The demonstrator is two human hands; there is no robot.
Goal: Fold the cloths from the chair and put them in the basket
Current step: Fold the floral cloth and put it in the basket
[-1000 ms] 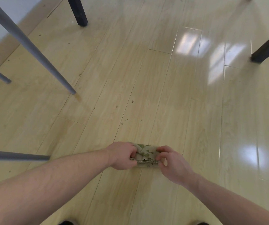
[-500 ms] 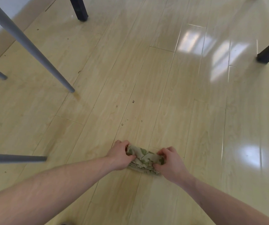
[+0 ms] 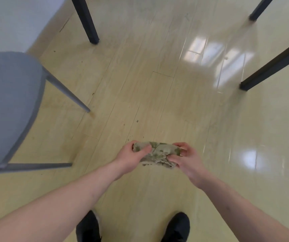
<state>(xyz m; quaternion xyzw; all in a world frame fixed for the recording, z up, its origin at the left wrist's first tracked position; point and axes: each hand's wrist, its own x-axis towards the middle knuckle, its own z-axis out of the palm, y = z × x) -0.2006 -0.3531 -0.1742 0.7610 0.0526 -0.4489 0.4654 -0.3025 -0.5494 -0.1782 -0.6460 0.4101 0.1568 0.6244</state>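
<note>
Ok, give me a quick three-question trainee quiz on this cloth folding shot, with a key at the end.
1. True or false: the patterned cloth lies flat on the floor.
2. Which hands grip the cloth: A) left hand only, B) right hand only, C) both?
3. On which side of the person does the grey chair stand?

Key: 1. False, it is held bunched between the hands. 2. C. 3. Their left.
</note>
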